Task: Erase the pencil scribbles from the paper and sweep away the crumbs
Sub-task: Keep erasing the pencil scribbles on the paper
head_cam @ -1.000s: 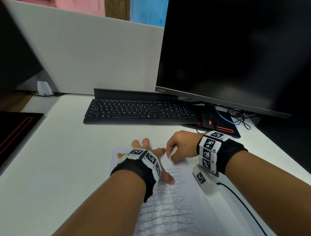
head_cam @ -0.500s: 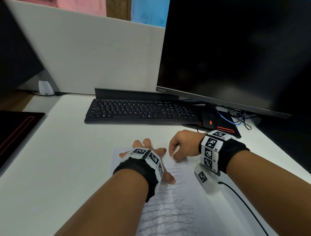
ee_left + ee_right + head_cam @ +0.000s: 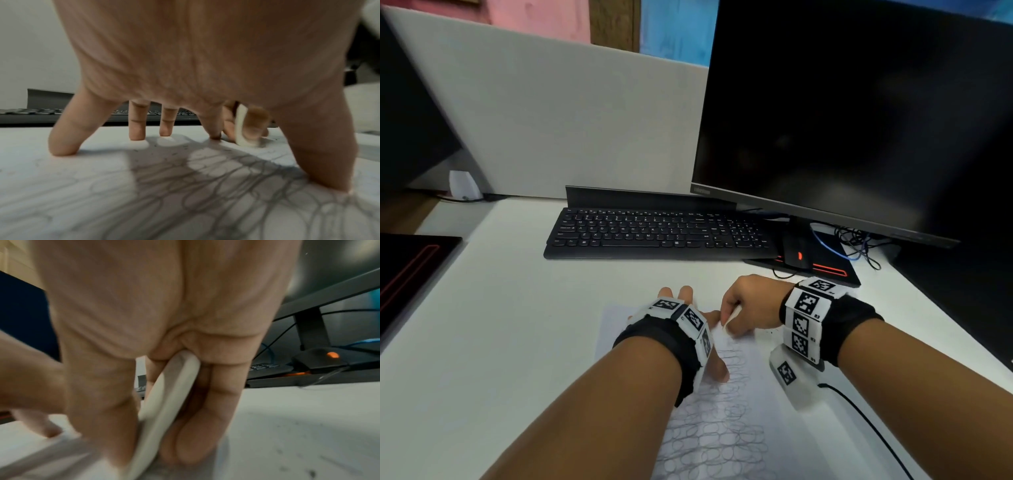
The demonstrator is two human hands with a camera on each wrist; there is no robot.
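Note:
A white paper (image 3: 726, 428) covered in looping pencil scribbles (image 3: 715, 442) lies on the desk under both hands. My left hand (image 3: 688, 329) rests on its upper part, fingers spread straight and fingertips (image 3: 63, 151) pressing the sheet (image 3: 82, 186) flat. My right hand (image 3: 748, 305) pinches a white eraser (image 3: 731, 317) between thumb and fingers, its tip down on the paper's top right area. The eraser (image 3: 164, 410) shows clearly in the right wrist view, and the same eraser (image 3: 243, 129) is seen beyond my left index finger. Dark crumbs (image 3: 174, 151) dot the paper.
A black keyboard (image 3: 657, 233) lies behind the paper, a large dark monitor (image 3: 852, 113) stands at the right. A black mouse (image 3: 796, 253) on a dark pad and cables (image 3: 856, 243) sit under the monitor. More crumbs (image 3: 292, 456) speckle the white desk (image 3: 493, 325) right of the eraser.
My right hand with the eraser has shifted slightly over the top of the paper in small rubbing moves. The left hand has stayed pressed on the sheet.

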